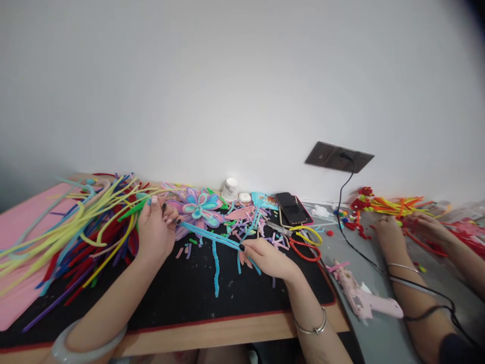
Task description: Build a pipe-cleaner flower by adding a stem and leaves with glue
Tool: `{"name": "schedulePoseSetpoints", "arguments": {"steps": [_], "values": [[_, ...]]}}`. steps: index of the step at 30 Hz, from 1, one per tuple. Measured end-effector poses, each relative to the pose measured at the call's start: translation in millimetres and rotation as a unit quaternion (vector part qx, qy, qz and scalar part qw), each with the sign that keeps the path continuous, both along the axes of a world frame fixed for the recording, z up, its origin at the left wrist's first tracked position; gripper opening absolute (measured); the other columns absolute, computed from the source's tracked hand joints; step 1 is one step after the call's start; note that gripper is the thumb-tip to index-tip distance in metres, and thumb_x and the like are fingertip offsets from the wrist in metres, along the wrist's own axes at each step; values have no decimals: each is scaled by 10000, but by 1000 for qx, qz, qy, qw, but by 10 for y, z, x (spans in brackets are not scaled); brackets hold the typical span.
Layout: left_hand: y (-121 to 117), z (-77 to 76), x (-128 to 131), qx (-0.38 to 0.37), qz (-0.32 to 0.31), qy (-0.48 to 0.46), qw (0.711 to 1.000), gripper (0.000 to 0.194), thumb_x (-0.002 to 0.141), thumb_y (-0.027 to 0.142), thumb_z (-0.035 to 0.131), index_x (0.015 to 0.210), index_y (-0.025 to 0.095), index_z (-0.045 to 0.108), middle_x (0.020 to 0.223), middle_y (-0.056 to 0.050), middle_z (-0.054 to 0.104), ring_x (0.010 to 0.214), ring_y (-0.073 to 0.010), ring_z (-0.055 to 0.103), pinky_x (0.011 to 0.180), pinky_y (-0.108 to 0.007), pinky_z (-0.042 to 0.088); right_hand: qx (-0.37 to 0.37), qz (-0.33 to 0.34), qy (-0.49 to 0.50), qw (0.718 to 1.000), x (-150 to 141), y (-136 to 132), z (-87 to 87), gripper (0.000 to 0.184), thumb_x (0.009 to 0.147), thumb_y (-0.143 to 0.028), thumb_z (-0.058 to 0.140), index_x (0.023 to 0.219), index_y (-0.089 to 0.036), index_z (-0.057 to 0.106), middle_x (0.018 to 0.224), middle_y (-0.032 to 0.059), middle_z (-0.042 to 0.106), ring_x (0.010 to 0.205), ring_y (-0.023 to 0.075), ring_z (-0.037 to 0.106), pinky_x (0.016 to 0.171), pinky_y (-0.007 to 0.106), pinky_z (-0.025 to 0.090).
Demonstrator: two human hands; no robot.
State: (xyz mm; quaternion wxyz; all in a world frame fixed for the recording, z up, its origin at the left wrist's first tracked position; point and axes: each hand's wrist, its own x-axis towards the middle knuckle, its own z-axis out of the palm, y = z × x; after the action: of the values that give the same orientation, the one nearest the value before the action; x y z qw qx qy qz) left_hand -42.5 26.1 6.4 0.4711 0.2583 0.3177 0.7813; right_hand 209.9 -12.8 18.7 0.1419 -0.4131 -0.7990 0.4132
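Surface: black mat (182, 298), red-edged | Left hand (157, 230): closed on one end of blue fuzzy stems (212, 235) | Right hand (267, 257): pinched near opposite end | Position: above mat, between front and rear edges | Glue gun (358, 293): beyond right edge

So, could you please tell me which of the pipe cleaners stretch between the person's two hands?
The blue pipe cleaners, held by both the left hand and the right hand; the yellow pipe cleaners lie heaped on the person's left.
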Motion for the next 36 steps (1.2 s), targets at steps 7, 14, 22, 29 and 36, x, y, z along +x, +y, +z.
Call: {"name": "schedulePoseSetpoints", "arguments": {"steps": [7, 14, 22, 29, 36], "values": [[-15, 5, 21, -1, 1, 4, 1000, 236, 927, 282, 471, 705, 202, 471, 533, 70, 291, 436, -78, 292, 455, -189, 383, 76, -53, -6, 996, -50, 15, -107, 301, 917, -105, 320, 898, -164, 614, 752, 6, 557, 694, 129, 506, 674, 247, 385], [-53, 40, 71, -1, -7, 0, 1000, 241, 940, 255, 441, 709, 190, 463, 526, 73, 305, 439, -72, 294, 458, -182, 388, 94, -108, -28, 989, -42, 46, -174, 231, 897, -135, 323, 753, -188, 495, 657, -39, 435, 608, 125, 411, 604, 254, 332], [-24, 24, 24, 12, 12, -11, 1000, 216, 891, 305, 547, 715, 198, 480, 525, 80, 319, 426, -68, 301, 430, -193, 384, 71, -69, 4, 995, 9, 46, -164, 228, 889, -110, 346, 955, -177, 554, 846, 19, 567, 774, 144, 495, 739, 275, 382], [8, 30, -7, 2, 25, -19, 999, 242, 896, 312, 547, 701, 198, 460, 517, 83, 319, 422, -56, 301, 417, -188, 346, 27, -82, 13, 996, 21, 33, -124, 307, 856, -59, 319, 997, -182, 563, 691, -33, 451, 641, 120, 434, 628, 247, 359], [36, 26, -16, -10, 23, -34, 999, 239, 902, 320, 536, 712, 196, 462, 508, 86, 301, 415, -61, 287, 415, -183, 342, 60, -44, 0, 997, -65, -22, -109, 252, 963, -240, 346, 1038, -194, 583, 721, -17, 528, 670, 128, 497, 656, 257, 378]]}}
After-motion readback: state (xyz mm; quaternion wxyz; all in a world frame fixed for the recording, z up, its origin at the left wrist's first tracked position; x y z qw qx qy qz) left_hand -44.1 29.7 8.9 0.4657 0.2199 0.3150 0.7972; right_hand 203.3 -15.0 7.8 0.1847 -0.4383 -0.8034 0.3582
